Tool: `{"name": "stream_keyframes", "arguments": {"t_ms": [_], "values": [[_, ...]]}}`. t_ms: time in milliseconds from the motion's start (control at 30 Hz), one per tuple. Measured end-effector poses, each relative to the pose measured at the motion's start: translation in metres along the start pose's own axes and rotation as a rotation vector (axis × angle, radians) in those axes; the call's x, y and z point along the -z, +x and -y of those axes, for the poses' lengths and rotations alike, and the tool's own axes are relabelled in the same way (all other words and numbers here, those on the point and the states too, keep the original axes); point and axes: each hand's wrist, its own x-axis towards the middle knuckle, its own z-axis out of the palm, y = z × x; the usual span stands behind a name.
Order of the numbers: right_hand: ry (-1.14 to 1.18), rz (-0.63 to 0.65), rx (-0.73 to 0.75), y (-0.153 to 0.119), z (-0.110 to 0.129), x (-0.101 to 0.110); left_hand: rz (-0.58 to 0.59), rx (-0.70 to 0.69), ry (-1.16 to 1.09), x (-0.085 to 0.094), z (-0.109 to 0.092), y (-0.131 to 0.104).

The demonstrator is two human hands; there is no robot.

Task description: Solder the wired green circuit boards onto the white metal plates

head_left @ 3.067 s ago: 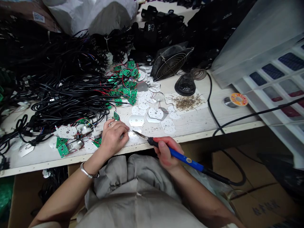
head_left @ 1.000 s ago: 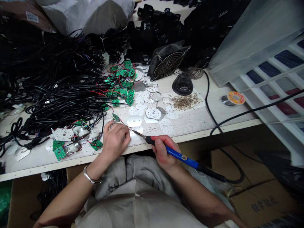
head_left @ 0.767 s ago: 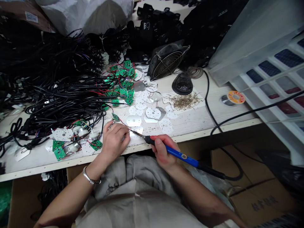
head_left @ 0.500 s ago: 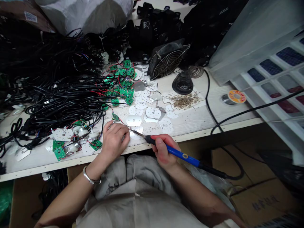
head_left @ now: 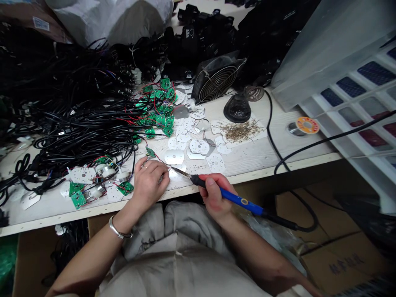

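Observation:
My right hand point(head_left: 218, 196) grips a blue soldering iron point(head_left: 239, 200) by its dark front grip, the tip angled left. That tip lies close to the fingertips of my left hand point(head_left: 150, 179), over a shiny white plate point(head_left: 177, 173). The fingers of my left hand are curled together at the bench edge, and what they pinch is hidden. Just beyond them a small green circuit board point(head_left: 150, 152) has a thin red wire running toward the iron's tip. White plates with holes, such as one plate point(head_left: 199, 147), lie behind.
Black cables point(head_left: 83, 123) and green boards heap up at left. A fan point(head_left: 218, 80), an iron stand point(head_left: 237, 108) and a solder spool point(head_left: 305, 126) stand along the bench point(head_left: 256, 159). The iron's cord point(head_left: 272, 123) loops at right beside a drawer cabinet point(head_left: 343, 111).
The soldering iron and my right hand have shifted slightly right and down, its tip now a little farther from my left fingertips. My left hand stays almost in place.

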Motion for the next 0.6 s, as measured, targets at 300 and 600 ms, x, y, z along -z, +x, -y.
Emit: {"name": "stream_keyframes", "arguments": {"t_ms": [300,600], "values": [[0.068,-0.073,-0.003,0.001,0.005,-0.005,-0.009,-0.016,0.012,0.0,0.0,0.0],[0.185,-0.091,0.072,0.006,0.01,-0.007,-0.024,-0.086,0.097,0.001,-0.001,-0.001]]}}
